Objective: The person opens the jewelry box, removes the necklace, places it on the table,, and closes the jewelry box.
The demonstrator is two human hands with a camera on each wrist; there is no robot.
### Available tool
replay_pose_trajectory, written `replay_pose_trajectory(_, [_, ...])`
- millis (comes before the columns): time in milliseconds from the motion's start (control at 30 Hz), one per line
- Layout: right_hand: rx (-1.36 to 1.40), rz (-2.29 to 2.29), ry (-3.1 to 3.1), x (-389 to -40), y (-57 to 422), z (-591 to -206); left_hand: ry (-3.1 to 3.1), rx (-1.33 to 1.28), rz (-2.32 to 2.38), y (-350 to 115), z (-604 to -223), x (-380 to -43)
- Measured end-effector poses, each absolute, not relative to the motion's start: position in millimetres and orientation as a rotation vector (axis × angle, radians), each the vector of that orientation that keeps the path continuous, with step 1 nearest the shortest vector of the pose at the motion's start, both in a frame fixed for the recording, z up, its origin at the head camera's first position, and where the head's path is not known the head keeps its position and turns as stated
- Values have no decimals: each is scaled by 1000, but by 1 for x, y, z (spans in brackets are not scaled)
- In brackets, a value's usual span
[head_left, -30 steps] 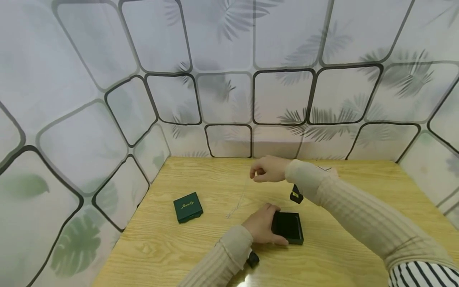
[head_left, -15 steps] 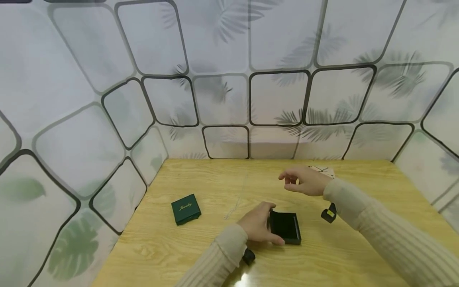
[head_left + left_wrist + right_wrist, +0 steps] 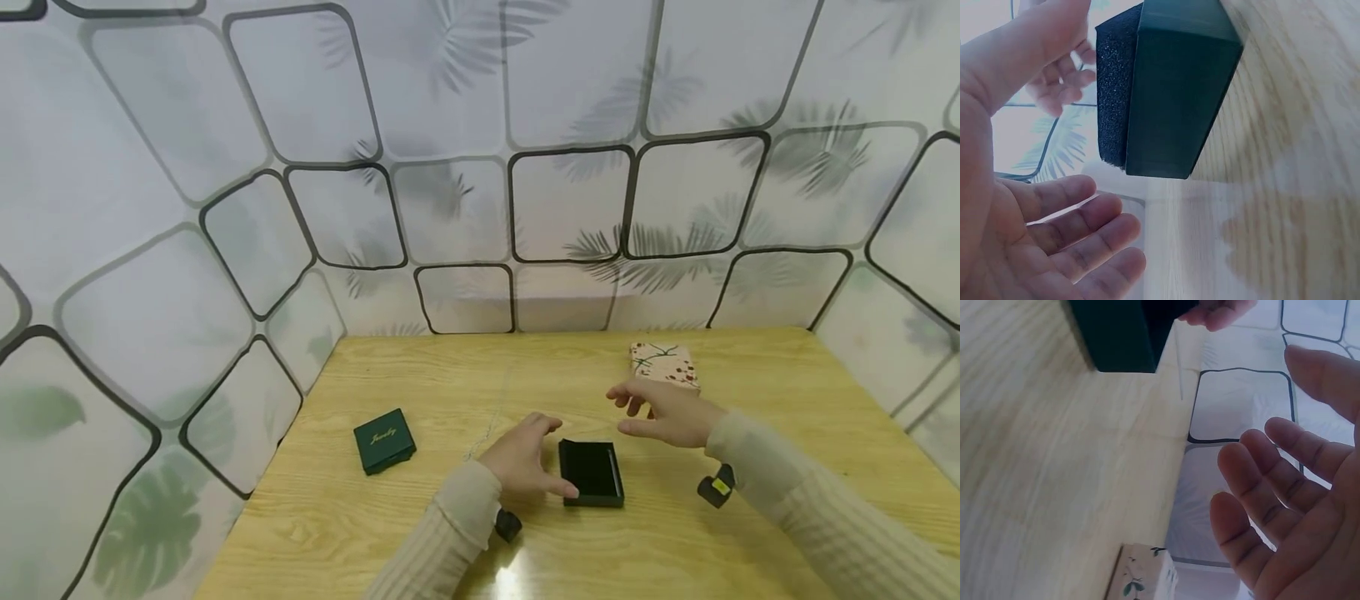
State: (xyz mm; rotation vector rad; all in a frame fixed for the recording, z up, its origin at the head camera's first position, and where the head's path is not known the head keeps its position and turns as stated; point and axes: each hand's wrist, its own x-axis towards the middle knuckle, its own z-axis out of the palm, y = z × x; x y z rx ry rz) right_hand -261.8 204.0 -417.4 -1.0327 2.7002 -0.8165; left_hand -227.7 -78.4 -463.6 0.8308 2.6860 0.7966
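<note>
An open dark green jewelry box base (image 3: 591, 473) with a black foam insert (image 3: 1115, 94) lies on the wooden table. Just left of it is my left hand (image 3: 522, 457), its fingers spread and its thumb overlapping the box's near left corner in the head view. The left wrist view shows the palm with nothing in it. My right hand (image 3: 663, 412) hovers beyond the box's right side, fingers loosely bent and holding nothing. A thin silver necklace (image 3: 486, 433) stretches across the table behind my left hand, partly hidden by it.
A dark green square lid (image 3: 385, 440) lettered "Jewelry" lies to the left. A pale floral box (image 3: 663, 364) sits at the back right, partly behind my right hand. Patterned curtains (image 3: 450, 208) rise along the table's back and side edges.
My right hand has moved away from the necklace's far end, rightward and nearer, uncovering the floral box. My left hand has eased slightly off the box's left side.
</note>
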Motion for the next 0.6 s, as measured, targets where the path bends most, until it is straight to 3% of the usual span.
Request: replay_pose_trajectory(600, [-1008, -973, 2600, -242, 211, -447, 2693, 868, 749, -74, -461, -225])
